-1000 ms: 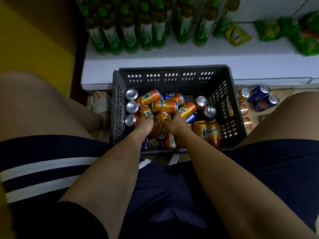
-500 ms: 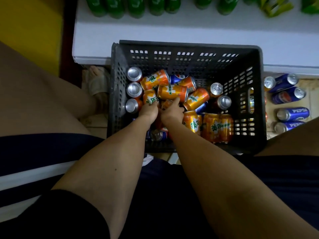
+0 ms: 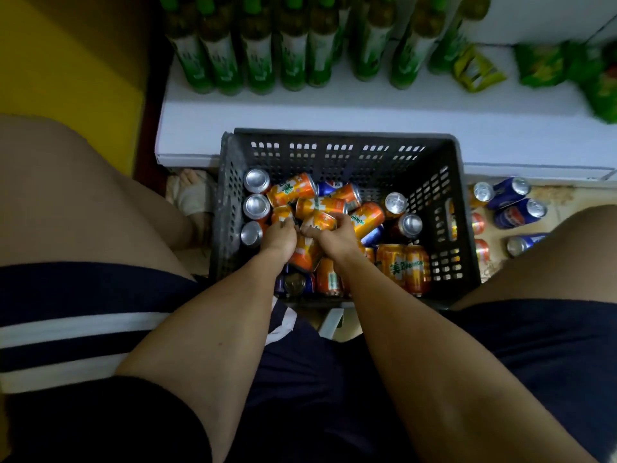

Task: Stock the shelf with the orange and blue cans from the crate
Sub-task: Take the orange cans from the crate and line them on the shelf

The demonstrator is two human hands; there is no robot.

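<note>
Cans (image 3: 320,206), orange mostly with a few blue between, lie heaped in the dark crate (image 3: 337,152) at the centre of the view, between the person's knees. Compared with half a second ago both hands have worked further into the pile: the left hand (image 3: 279,236) now curls its grip round a small orange can at 9 o'clock of the heap, and the right hand (image 3: 334,232) closes its grip over another orange can just beside it, knuckles touching the left. The view has also tipped up, so the white shelf (image 3: 334,115) at 12 o'clock shows more of itself. My reading is that two cans are about to be lifted out, and most of the crate is not yet stocked. Green bottles (image 3: 257,58) stand in a row at the back of the shelf, with green snack bags (image 3: 547,65) at 1 o'clock. More blue and orange cans (image 3: 514,212) lie on the floor at 3 o'clock, and a yellow wall (image 3: 66,81) fills 10 o'clock.
</note>
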